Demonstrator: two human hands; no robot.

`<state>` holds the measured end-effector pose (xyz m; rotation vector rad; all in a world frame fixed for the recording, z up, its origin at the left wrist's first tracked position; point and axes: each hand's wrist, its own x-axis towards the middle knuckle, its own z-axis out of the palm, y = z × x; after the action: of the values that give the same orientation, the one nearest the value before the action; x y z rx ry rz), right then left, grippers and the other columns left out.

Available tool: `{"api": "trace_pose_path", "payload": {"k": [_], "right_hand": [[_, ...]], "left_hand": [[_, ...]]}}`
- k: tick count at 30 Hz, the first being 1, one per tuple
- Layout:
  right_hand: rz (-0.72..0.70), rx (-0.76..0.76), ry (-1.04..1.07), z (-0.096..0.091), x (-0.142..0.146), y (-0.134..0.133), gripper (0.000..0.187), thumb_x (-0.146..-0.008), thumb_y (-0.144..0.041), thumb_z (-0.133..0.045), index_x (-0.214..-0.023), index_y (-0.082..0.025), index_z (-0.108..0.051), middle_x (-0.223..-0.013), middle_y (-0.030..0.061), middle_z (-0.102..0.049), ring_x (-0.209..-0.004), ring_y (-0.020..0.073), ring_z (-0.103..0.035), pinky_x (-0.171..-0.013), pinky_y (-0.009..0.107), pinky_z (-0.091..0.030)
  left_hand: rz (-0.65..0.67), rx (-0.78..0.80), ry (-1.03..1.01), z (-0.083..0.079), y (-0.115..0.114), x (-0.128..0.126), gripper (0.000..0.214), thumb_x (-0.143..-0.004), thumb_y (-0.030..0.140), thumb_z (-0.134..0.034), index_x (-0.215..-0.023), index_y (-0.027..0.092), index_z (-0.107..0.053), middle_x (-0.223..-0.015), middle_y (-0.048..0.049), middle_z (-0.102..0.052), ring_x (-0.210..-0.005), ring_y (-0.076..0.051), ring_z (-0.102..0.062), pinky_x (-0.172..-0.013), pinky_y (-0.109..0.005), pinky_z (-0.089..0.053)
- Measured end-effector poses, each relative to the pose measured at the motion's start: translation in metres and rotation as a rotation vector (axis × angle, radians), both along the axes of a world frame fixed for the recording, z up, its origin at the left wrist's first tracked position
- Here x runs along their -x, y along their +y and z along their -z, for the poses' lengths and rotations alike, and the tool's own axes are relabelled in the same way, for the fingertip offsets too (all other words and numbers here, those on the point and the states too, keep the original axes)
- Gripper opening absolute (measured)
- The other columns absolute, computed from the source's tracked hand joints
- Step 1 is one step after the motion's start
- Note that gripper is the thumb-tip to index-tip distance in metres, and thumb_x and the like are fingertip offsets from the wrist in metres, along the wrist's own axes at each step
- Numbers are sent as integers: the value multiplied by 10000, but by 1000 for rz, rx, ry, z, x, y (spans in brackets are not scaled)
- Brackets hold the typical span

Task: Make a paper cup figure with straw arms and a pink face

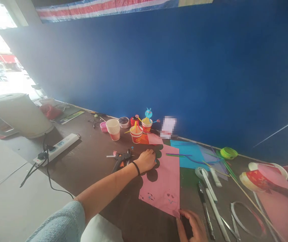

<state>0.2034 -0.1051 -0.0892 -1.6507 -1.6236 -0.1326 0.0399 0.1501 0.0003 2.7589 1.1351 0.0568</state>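
Observation:
A sheet of pink paper [167, 174] lies on the dark table, with round pieces cut out along its left edge and small drawn marks near its lower end. My left hand [146, 161], a black band at its wrist, is closed over that cut edge. A bit of blue shows at its fingertips, but what they hold is too small to make out. At the sheet's lower right corner, my right hand [193, 224] has the pink paper between thumb and fingers. Just left of my left hand lies a black glue gun [120, 158].
Behind stand stacked paper cups [113, 129], a yellow-topped cup [136, 133] and a cup with a blue paper figure [147, 124]. Rightward are blue paper [185, 153], a tape roll [229, 153], a pen [206, 210] and white sticks [216, 215]. A power strip [58, 148] sits left.

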Motion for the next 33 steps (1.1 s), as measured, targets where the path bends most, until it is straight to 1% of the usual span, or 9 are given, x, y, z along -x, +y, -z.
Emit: {"api": "trace_pose_path", "payload": {"k": [6, 12, 15, 17, 18, 22, 24, 28, 33], "right_hand": [[25, 6, 15, -4, 3, 0, 248, -855, -420, -543, -901, -203, -652, -877, 88, -680, -801, 219, -652, -675, 315, -529], [68, 27, 93, -6, 8, -2, 304, -871, -466, -500, -892, -201, -646, -899, 100, -669, -827, 230, -637, -701, 338, -515], [52, 32, 95, -5, 6, -1, 295, -867, -464, -510, -889, -207, -655, -889, 90, -675, -812, 224, -641, -688, 330, -519], [25, 28, 87, -5, 4, -1, 263, -855, -445, -537, -891, -214, -659, -875, 78, -677, -800, 215, -644, -678, 316, -523], [20, 29, 93, -5, 4, -1, 255, -853, -439, -542, -892, -216, -660, -873, 76, -677, -801, 212, -643, -676, 313, -523], [51, 47, 149, -4, 6, -2, 267, -854, -449, -536, -893, -217, -661, -891, 82, -671, -809, 220, -631, -680, 327, -514], [43, 47, 158, -5, 8, -2, 268, -848, -454, -543, -889, -217, -661, -887, 81, -670, -799, 220, -628, -682, 331, -508], [75, 25, 201, -6, 10, -1, 296, -863, -468, -513, -876, -208, -655, -889, 89, -663, -826, 229, -622, -709, 345, -501], [17, 3, 156, -5, 7, 0, 240, -830, -438, -582, -867, -217, -669, -857, 69, -673, -779, 207, -634, -669, 308, -512]], "left_hand": [[34, 4, 24, -1, -3, 2, 182, -834, 216, -498, -876, 120, -647, -967, -140, -588, -966, -252, -531, -844, -365, -434], [6, 16, 5, -2, -5, 3, 167, -829, 191, -489, -841, 144, -649, -929, -116, -607, -930, -236, -556, -824, -347, -449], [-31, 26, -13, -4, -4, 4, 165, -817, 202, -517, -936, 167, -626, -963, -93, -613, -952, -226, -565, -853, -339, -447], [-61, 32, -20, -5, -1, 4, 226, -798, 226, -554, -1012, 168, -600, -1009, -92, -608, -982, -229, -566, -874, -338, -444], [-74, 38, -17, -5, 1, 4, 243, -789, 237, -570, -1018, 162, -599, -1015, -98, -606, -983, -233, -570, -872, -337, -447], [-87, 80, 15, -5, 9, 1, 190, -771, 239, -588, -924, 142, -645, -965, -124, -616, -915, -239, -609, -809, -323, -475], [-80, 100, 29, -4, 12, -1, 178, -772, 230, -583, -907, 139, -655, -947, -127, -625, -895, -241, -621, -792, -322, -481], [-79, 128, 62, -5, 12, -5, 163, -759, 194, -583, -888, 135, -662, -909, -126, -645, -886, -241, -633, -790, -313, -484], [-97, 117, 83, -13, 16, 0, 189, -788, 169, -527, -926, 143, -654, -909, -112, -668, -865, -231, -641, -769, -318, -492]]}}
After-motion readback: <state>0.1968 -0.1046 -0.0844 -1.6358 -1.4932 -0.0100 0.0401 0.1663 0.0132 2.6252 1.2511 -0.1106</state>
